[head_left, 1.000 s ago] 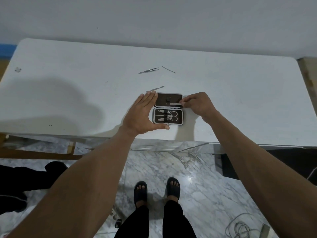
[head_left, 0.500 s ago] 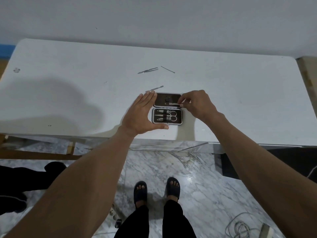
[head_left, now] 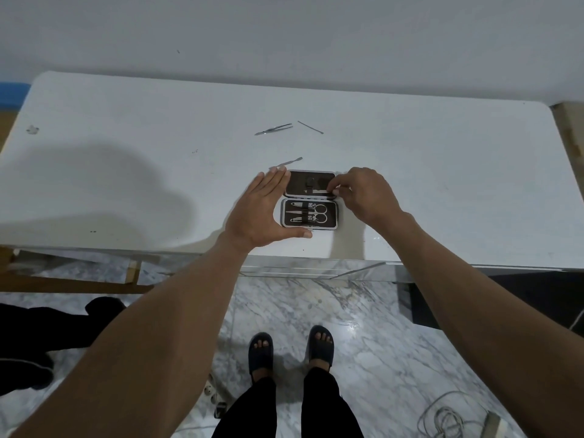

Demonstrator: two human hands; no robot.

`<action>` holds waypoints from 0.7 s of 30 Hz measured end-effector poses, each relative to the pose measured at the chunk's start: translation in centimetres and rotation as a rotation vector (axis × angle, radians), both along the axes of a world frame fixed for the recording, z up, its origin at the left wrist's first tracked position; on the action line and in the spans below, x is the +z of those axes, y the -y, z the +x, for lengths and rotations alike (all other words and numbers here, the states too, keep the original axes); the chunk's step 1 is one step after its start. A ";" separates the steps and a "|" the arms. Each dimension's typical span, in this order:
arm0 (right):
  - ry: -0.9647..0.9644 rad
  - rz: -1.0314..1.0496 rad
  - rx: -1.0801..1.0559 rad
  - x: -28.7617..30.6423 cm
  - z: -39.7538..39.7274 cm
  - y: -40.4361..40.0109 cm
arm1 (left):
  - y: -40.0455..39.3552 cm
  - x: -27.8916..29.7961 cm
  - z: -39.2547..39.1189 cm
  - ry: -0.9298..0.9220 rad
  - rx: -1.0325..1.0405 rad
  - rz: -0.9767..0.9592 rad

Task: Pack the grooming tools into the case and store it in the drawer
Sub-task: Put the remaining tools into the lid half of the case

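Observation:
A small dark grooming case (head_left: 309, 200) lies open on the white table (head_left: 126, 184) near its front edge. Its near half holds scissors (head_left: 316, 214) and clippers under straps. My left hand (head_left: 262, 210) braces the case's left side, fingers along the lid, thumb under the front edge. My right hand (head_left: 360, 194) pinches a thin metal tool (head_left: 319, 191) at the lid's lower right, pressing it into the far half. Loose on the table behind lie a cuticle pusher (head_left: 289, 161), tweezers (head_left: 273, 129) and a thin pick (head_left: 310, 127).
A white wall stands behind the table. A drawer front (head_left: 316, 267) shows under the table edge. Below are marble floor, my sandalled feet (head_left: 290, 349), a dark shape (head_left: 47, 336) at left and cables (head_left: 442, 418) at lower right.
My right hand has shifted slightly up and left along the lid, working the thin tool into the far half. My left hand stays on the case.

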State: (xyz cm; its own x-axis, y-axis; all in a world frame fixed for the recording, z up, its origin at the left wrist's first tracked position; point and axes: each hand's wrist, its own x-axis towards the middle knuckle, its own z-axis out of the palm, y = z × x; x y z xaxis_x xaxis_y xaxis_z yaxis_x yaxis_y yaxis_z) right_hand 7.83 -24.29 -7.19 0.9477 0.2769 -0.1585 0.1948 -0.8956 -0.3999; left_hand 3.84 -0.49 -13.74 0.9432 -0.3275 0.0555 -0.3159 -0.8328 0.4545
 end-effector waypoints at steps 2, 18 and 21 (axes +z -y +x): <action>0.016 -0.026 0.018 0.2 0.1 -0.3 | 0.0 0.0 0.0 0.005 -0.002 0.005; 0.149 -0.145 0.011 0.0 -0.1 -1.8 | 0.1 0.2 0.0 0.004 0.000 0.014; 0.127 -0.161 0.055 -0.2 0.1 -2.2 | 0.1 0.2 -0.1 0.006 0.003 0.018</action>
